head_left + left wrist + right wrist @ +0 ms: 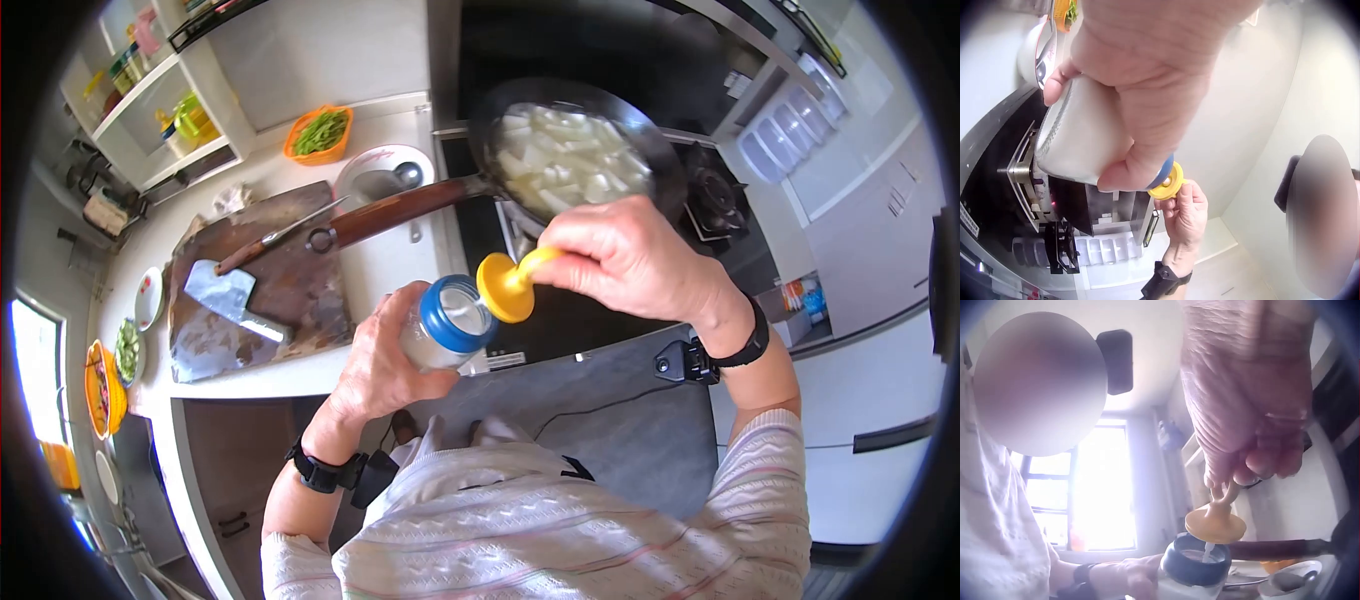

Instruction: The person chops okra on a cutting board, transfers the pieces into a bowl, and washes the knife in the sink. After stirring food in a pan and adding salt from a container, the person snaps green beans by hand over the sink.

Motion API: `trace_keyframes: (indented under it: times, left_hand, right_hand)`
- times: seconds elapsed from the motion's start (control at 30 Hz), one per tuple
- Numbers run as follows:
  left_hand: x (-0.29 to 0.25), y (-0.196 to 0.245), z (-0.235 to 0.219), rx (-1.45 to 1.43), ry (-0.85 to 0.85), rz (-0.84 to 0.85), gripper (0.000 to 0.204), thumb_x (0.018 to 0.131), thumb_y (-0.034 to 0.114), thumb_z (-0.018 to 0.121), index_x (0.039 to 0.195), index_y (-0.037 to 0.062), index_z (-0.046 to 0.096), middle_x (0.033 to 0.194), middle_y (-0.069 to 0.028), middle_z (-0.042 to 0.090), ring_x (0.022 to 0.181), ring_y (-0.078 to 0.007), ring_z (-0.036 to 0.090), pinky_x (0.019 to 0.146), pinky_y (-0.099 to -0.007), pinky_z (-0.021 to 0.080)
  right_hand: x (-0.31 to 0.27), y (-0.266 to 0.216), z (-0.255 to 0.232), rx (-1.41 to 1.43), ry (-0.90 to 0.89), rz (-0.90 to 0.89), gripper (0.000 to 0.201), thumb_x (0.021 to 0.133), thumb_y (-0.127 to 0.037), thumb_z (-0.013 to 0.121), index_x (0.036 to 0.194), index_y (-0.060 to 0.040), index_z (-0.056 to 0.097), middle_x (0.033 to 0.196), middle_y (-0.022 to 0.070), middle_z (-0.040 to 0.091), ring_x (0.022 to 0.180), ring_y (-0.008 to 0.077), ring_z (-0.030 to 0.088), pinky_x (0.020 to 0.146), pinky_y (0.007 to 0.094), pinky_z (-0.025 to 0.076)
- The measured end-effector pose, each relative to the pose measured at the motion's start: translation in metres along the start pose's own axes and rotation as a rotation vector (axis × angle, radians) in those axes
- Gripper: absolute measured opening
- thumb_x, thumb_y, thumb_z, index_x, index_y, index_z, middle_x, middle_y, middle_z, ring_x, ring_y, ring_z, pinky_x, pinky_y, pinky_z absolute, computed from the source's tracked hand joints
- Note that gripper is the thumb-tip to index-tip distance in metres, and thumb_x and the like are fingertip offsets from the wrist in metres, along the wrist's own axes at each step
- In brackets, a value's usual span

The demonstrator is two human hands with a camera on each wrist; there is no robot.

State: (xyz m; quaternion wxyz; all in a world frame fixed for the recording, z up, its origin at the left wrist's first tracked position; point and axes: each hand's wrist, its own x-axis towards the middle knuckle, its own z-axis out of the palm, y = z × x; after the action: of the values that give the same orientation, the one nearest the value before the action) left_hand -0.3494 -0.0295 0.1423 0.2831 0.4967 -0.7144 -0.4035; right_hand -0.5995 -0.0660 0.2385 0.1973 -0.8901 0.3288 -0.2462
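Observation:
My left hand point(380, 355) grips a clear seasoning jar point(1082, 134) with a blue collar point(445, 325) round its mouth. Whitish contents show inside the jar, which tilts toward the right in the head view. Close over the mouth, my right hand point(640, 265) pinches the looped handle of a yellow lid point(503, 290) between thumb and fingers. From the lid's underside a pale stem point(1209, 551) reaches down into the jar opening. Beyond the hands, a wok point(487, 125) with pale cut pieces point(570, 155) in liquid sits on the stove.
The wok's wooden handle point(400, 213) reaches left over a chopping board point(310, 290) bearing a cleaver point(225, 292) and a pointed knife point(275, 237). Behind are a bowl point(425, 165) with a ladle point(407, 175) and an orange basket point(318, 155) of green vegetables. A second burner point(715, 195) lies right.

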Motion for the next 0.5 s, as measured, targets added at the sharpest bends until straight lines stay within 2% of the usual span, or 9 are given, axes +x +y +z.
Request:
trace_keyframes:
  times: [0.03, 0.2, 0.4, 0.47, 0.5]
  left_hand:
    - [-0.006, -0.002, -0.008, 0.027, 0.001, 0.033, 0.077, 0.05, 0.021, 0.075, 0.119, 0.0004, 0.047, 0.105, -0.0196, 0.057, 0.101, -0.034, 0.056, 0.091, -0.0392, 0.043]
    - [-0.034, -0.02, -0.049, -0.006, 0.009, 0.036, 0.076, 0.05, 0.021, 0.075, 0.119, 0.0012, 0.048, 0.102, -0.0188, 0.058, 0.097, -0.0344, 0.057, 0.088, -0.0391, 0.044]
    - [-0.058, -0.067, -0.116, -0.029, 0.02, 0.053, 0.074, 0.05, 0.018, 0.076, 0.118, 0.0009, 0.049, 0.103, -0.0188, 0.057, 0.096, -0.0345, 0.057, 0.088, -0.0379, 0.045]
    - [-0.062, -0.086, -0.151, -0.051, -0.006, 0.062, 0.074, 0.051, 0.017, 0.076, 0.118, 0.0013, 0.049, 0.103, -0.0184, 0.057, 0.097, -0.0342, 0.057, 0.088, -0.0382, 0.045]
    - [-0.063, -0.096, -0.168, -0.026, -0.013, 0.082, 0.074, 0.051, 0.017, 0.076, 0.118, 0.0016, 0.048, 0.103, -0.0182, 0.058, 0.097, -0.0338, 0.057, 0.088, -0.0384, 0.045]
  right_hand:
    - [0.008, -0.005, 0.008, -0.005, -0.048, -0.032, 0.019, 0.083, -0.021, 0.062, 0.078, -0.0026, 0.059, 0.068, 0.0133, 0.058, 0.062, 0.0327, 0.057, 0.055, 0.0369, 0.045]
    - [0.056, -0.031, 0.051, -0.035, -0.155, -0.287, 0.019, 0.083, -0.017, 0.06, 0.075, -0.0025, 0.052, 0.065, 0.0128, 0.052, 0.063, 0.0317, 0.057, 0.057, 0.0392, 0.045]
    - [0.117, -0.067, 0.102, -0.044, -0.155, -0.327, 0.018, 0.081, -0.016, 0.061, 0.074, -0.0032, 0.051, 0.064, 0.0118, 0.052, 0.062, 0.0306, 0.056, 0.056, 0.0389, 0.045]
    - [0.144, -0.082, 0.119, -0.053, -0.17, -0.266, 0.017, 0.081, -0.016, 0.062, 0.074, -0.0034, 0.052, 0.065, 0.0107, 0.053, 0.062, 0.0299, 0.056, 0.056, 0.0381, 0.045]
    - [0.158, -0.088, 0.132, -0.056, -0.145, -0.28, 0.017, 0.08, -0.017, 0.064, 0.082, -0.0032, 0.054, 0.067, 0.0103, 0.053, 0.063, 0.029, 0.057, 0.057, 0.0375, 0.045]
